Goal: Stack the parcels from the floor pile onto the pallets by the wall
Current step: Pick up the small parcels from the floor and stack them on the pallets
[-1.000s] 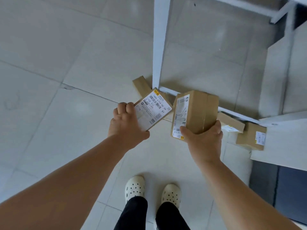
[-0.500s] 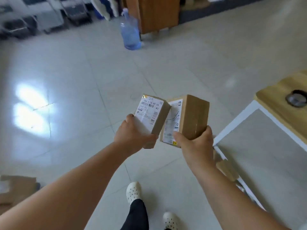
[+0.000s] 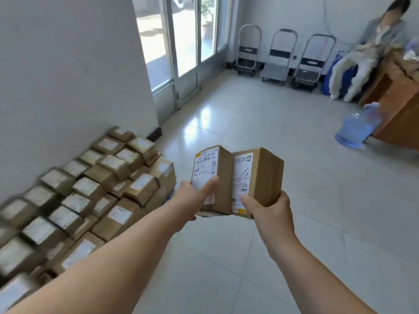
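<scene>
Filling the left side: a stack of parcels (image 3: 102, 189) lies along the white wall (image 3: 68, 64), brown cartons in several layers with white labels facing up, blurred by motion; whatever carries them is almost wholly hidden.
Far end: glass doors (image 3: 181, 41) let in daylight; three folded platform trolleys (image 3: 280, 57) stand in a row against the back wall.
Right side: a wooden desk (image 3: 399, 103) with a seated person (image 3: 383, 26) behind it; a blue water bottle (image 3: 354, 130) leans tilted against the desk's foot; pale sacks (image 3: 347, 75) are heaped beside the trolleys.
In the way: only the pale tiled floor (image 3: 249, 257) lies between the held cartons and the stack; bottle and desk are well apart, off to the right.
Left parcel (image 3: 224, 177): small brown carton, upright, held in the air in the middle of the view, its white shipping label with barcode and yellow corner mark facing the camera.
Right parcel (image 3: 263, 175): slightly bigger brown carton, upright, touching the left parcel along one edge, its white label bearing a scrawled pen mark.
Left grip (image 3: 195, 196): closed round the left parcel's lower end, thumb laid across the label, fingers hidden behind.
Right grip (image 3: 269, 209): closed round the right parcel's lower corner, thumb on the label, fingers wrapping the far side.
</scene>
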### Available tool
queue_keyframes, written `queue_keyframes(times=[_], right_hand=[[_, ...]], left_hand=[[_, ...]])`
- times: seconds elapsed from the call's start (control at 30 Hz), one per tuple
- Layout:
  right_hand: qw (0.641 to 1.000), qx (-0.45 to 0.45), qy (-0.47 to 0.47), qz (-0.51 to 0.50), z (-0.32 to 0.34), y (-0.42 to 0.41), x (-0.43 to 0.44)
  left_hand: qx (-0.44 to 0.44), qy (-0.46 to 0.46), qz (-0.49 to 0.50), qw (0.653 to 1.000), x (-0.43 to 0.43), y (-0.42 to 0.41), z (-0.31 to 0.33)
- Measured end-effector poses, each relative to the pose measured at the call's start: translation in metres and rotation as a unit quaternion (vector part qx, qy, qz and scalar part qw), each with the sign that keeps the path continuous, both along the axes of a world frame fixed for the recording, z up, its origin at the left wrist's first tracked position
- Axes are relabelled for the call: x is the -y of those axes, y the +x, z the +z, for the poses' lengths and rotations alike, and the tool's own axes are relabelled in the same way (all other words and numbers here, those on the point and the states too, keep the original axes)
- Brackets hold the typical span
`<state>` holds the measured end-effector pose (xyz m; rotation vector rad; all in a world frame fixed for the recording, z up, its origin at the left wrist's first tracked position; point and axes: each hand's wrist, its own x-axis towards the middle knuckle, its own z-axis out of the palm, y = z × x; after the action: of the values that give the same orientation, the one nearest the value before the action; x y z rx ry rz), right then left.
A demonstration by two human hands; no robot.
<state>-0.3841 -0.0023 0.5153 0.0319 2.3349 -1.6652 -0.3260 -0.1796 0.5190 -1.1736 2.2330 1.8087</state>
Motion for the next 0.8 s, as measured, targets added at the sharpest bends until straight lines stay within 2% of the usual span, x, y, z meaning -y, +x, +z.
queue_keyframes(times=[0.2, 0.43, 0.57, 0.67, 0.8], right_hand=[[0.986, 0.029, 0.008, 0.165, -0.009, 0.081, 0.164], [0.948, 0.056, 0.024, 0.313, -0.032, 0.153, 0.295], [0.92, 0.084, 0.059, 0.377, -0.064, 0.175, 0.343], [0.902, 0.105, 0.093, 0.408, -0.095, 0.177, 0.375], [0.864, 0.158, 0.124, 0.463, -0.141, 0.175, 0.42]], left_hand=[[0.003, 0.107, 0.189, 0.976, 0.148, 0.135, -0.004], [-0.012, 0.192, 0.329, 0.924, 0.237, 0.249, -0.023], [-0.02, 0.224, 0.409, 0.884, 0.258, 0.292, -0.052], [0.019, 0.211, 0.473, 0.855, 0.268, 0.32, -0.08], [0.038, 0.177, 0.598, 0.781, 0.28, 0.357, -0.116]])
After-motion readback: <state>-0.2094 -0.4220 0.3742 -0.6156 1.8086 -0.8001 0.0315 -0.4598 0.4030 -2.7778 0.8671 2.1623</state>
